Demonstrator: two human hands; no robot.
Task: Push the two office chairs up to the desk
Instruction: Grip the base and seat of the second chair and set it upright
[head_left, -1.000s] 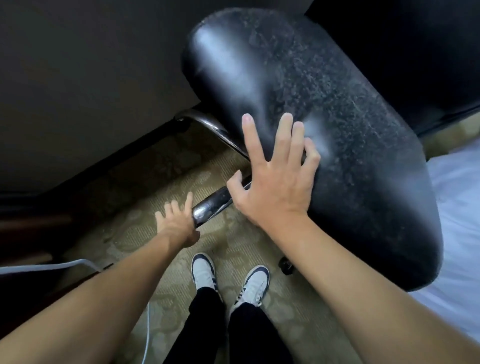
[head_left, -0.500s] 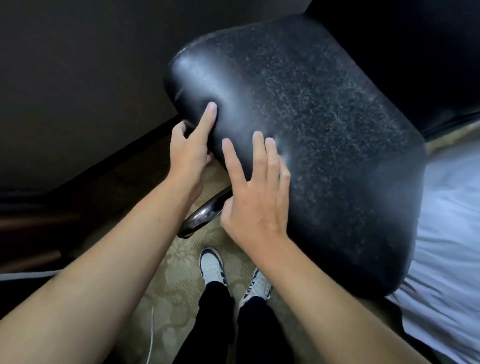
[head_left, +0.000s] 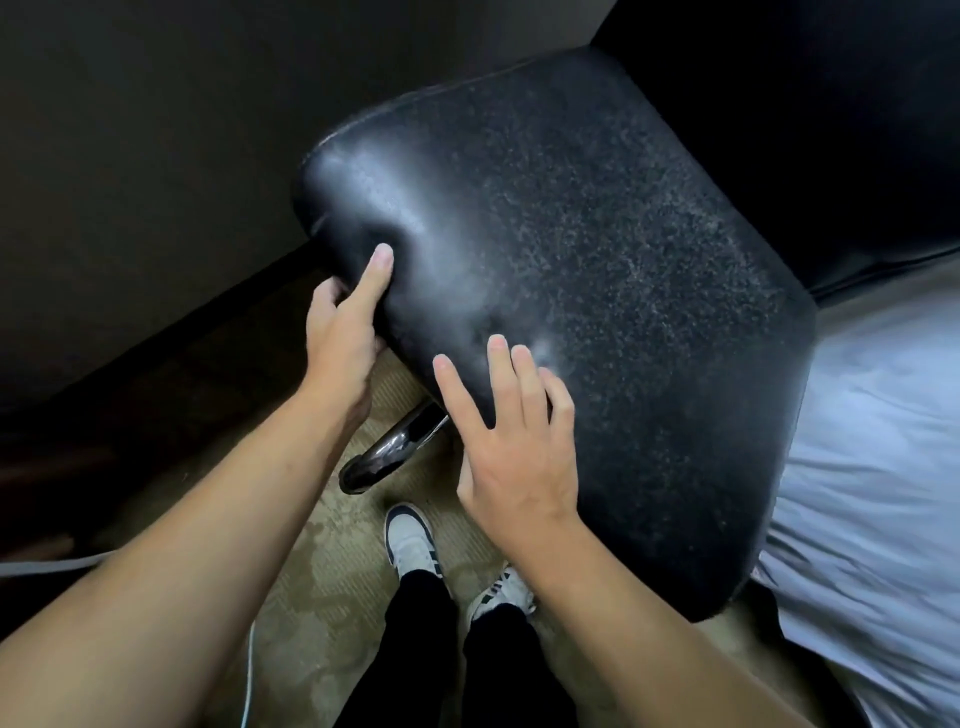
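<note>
My left hand (head_left: 340, 332) grips the edge of the black chair back (head_left: 571, 291), thumb on top. My right hand (head_left: 519, 441) lies open and flat against it, holding nothing.

A second ago the left hand (head_left: 343, 338) was low beside the shiny chrome armrest tube (head_left: 395, 454) — now it grips the edge of the worn black leather chair back (head_left: 597, 291), thumb on top. The right hand (head_left: 519, 441) has slid lower on this backrest — fingers spread flat.
</note>
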